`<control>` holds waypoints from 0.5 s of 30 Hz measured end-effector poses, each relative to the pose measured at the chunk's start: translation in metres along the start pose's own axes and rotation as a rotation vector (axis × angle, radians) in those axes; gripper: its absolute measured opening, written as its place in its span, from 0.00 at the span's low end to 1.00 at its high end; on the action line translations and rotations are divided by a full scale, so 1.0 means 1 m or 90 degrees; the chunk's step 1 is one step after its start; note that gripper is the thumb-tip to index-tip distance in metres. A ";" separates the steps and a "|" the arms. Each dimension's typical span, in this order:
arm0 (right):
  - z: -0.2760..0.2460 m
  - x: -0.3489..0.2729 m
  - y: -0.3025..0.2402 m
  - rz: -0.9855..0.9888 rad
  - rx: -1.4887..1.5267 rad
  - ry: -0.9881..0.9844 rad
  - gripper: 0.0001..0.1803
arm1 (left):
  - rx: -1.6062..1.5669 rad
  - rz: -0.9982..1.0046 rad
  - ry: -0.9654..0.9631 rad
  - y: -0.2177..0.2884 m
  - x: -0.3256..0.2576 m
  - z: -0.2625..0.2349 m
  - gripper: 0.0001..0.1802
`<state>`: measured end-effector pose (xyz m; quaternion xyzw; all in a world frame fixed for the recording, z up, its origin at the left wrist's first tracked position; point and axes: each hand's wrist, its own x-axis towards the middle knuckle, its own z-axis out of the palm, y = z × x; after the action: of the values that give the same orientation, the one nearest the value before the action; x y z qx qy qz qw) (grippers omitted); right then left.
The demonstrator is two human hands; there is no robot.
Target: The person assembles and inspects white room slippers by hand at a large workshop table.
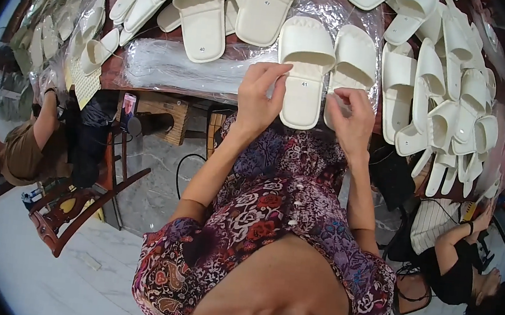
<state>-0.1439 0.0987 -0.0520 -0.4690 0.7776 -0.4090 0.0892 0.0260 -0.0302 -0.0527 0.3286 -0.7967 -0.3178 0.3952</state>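
Observation:
Two cream slippers lie side by side at the near edge of the table, toes pointing away. My left hand (260, 99) has its fingers bent, the index fingertip on the left edge of the left slipper (301, 101) beside the strap opening. The thumb sits lower along the same edge. Over the sole of the right slipper (356, 49), my right hand (353, 117) curls with thumb and index finger close together at its inner edge. That hand hides much of the sole. A bundle of clear thin strands (182, 69) lies left of my left hand.
More cream slippers (201, 22) spread across the far left, and a pile of slippers (447, 97) stands at the right. Clear plastic wrap covers part of the red table. Co-workers sit at left (28, 148) and right (455, 262). A wooden chair (70, 216) stands at left.

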 end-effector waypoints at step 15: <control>0.007 -0.002 0.005 -0.043 -0.007 -0.006 0.05 | 0.029 0.026 -0.053 0.003 -0.007 0.004 0.14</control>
<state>-0.1424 0.0971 -0.0610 -0.4974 0.7632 -0.4053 0.0766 0.0249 -0.0218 -0.0556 0.3078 -0.8261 -0.3047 0.3605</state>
